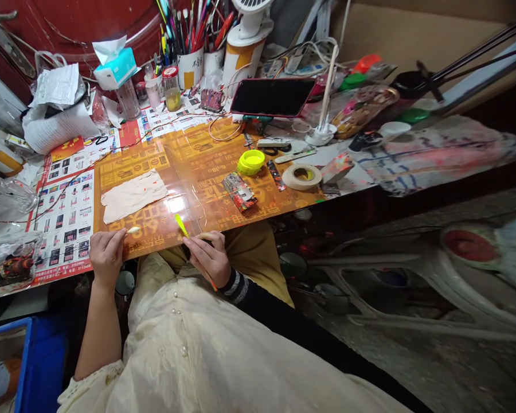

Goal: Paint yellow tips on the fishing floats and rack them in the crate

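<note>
Near the table's front edge, my left hand (107, 251) pinches a small cream-coloured piece with a pointed end (133, 230); its exact kind is unclear. To its right, my right hand (210, 257) is closed around a slim paintbrush (181, 224) with a bright yellow tip, which points up and left over the board. A thin orange end sticks out below the same hand. The tip and the cream piece are apart. Beyond my hands lies a pale cloth (134, 197) with small orange spots. An open pot of yellow paint (251, 162) stands further back on the right.
A paint-smeared block (239, 192) and a tape roll (301, 176) sit on the brown board (189, 146). Behind are a dark-screened phone (273, 97), jars, a brush holder (191, 67) and a small fan (251, 23). A blue bin (38, 361) stands low on the left.
</note>
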Motion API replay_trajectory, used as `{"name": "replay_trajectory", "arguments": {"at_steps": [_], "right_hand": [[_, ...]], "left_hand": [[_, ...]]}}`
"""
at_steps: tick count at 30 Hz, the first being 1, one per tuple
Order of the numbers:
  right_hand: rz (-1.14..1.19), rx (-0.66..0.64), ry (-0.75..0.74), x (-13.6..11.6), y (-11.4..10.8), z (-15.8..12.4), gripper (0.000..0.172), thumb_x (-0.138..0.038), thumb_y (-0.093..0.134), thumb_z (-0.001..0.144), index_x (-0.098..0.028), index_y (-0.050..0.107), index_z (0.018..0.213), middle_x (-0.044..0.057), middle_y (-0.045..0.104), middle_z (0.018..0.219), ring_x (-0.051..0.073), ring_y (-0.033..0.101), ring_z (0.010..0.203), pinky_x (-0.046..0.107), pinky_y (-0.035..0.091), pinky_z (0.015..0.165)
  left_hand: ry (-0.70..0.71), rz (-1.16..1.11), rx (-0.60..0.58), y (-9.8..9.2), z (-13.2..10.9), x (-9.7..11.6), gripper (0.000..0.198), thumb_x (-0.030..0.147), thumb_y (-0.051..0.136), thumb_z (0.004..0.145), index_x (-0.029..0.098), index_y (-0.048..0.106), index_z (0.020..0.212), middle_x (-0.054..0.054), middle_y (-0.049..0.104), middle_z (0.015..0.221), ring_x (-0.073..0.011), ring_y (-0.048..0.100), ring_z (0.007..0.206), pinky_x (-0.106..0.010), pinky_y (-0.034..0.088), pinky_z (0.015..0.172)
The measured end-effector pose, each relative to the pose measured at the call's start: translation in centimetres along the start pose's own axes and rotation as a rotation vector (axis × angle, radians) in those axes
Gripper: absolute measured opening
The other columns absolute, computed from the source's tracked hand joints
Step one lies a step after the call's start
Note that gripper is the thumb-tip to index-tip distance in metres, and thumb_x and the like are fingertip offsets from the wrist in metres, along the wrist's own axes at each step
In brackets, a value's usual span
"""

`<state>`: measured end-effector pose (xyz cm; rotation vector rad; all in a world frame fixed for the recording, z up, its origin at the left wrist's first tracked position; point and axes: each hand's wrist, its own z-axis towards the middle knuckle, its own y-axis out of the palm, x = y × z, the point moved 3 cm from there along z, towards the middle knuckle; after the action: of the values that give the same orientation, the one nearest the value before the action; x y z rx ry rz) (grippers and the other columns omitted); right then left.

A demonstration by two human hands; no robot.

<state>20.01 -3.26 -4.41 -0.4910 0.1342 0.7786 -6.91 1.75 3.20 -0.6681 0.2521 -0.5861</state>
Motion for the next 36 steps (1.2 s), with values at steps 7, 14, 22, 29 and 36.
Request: {"name": "replay_trajectory", "arguments": {"at_steps": [7, 14, 22, 29, 36], "right_hand": [[-0.013, 0.016, -0.02, -0.1, -0.4, 0.5, 0.059, -0.006, 0.056, 0.09, -0.022, 0.047, 0.147, 0.005, 0.074, 0.108, 0.02, 0.057, 0.1, 0.042, 0.044, 0.096], [0.024, 0.009, -0.007, 0.3, -0.1, -0.1, 0.059, -0.008, 0.057, 0.09, -0.025, 0.048, 0.145, 0.005, 0.073, 0.107, 0.019, 0.058, 0.099, 0.042, 0.047, 0.096], [0.06, 0.056, -0.013, 1.4, -1.0, -0.7, 0.051, -0.013, 0.055, 0.093, -0.027, 0.054, 0.142, 0.005, 0.073, 0.105, 0.02, 0.057, 0.101, 0.045, 0.049, 0.096], [0.055, 0.075, -0.017, 1.8, -1.3, -0.7, 0.05, -0.012, 0.055, 0.092, -0.026, 0.055, 0.14, 0.005, 0.072, 0.106, 0.02, 0.056, 0.1, 0.045, 0.049, 0.095], [0.016, 0.051, 0.015, 2.0, -0.9, -1.0, 0.053, -0.014, 0.056, 0.093, -0.027, 0.052, 0.144, 0.006, 0.072, 0.109, 0.021, 0.057, 0.105, 0.045, 0.048, 0.098]], "left_hand": [[0.021, -0.005, 0.008, 0.0, -0.1, 0.0, 0.026, 0.019, 0.065, 0.093, 0.026, 0.07, 0.117, -0.006, 0.075, 0.094, -0.0182, 0.064, 0.086, -0.034, 0.045, 0.083], [0.037, -0.001, 0.025, -0.1, 0.1, 0.2, 0.029, 0.014, 0.067, 0.09, 0.025, 0.07, 0.117, -0.006, 0.074, 0.093, -0.0183, 0.063, 0.085, -0.034, 0.045, 0.083], [0.019, -0.014, 0.013, 0.1, -0.1, -0.2, 0.026, 0.017, 0.065, 0.092, 0.026, 0.071, 0.116, -0.006, 0.074, 0.093, -0.0185, 0.064, 0.085, -0.035, 0.045, 0.083], [0.016, -0.011, 0.026, 0.2, -0.4, -0.6, 0.027, 0.017, 0.064, 0.093, 0.025, 0.071, 0.117, -0.007, 0.074, 0.091, -0.0186, 0.063, 0.083, -0.035, 0.046, 0.082], [0.015, 0.002, 0.021, 0.3, -0.5, -0.7, 0.024, 0.022, 0.062, 0.095, 0.025, 0.071, 0.116, -0.006, 0.074, 0.089, -0.0185, 0.064, 0.082, -0.035, 0.046, 0.083]]}}
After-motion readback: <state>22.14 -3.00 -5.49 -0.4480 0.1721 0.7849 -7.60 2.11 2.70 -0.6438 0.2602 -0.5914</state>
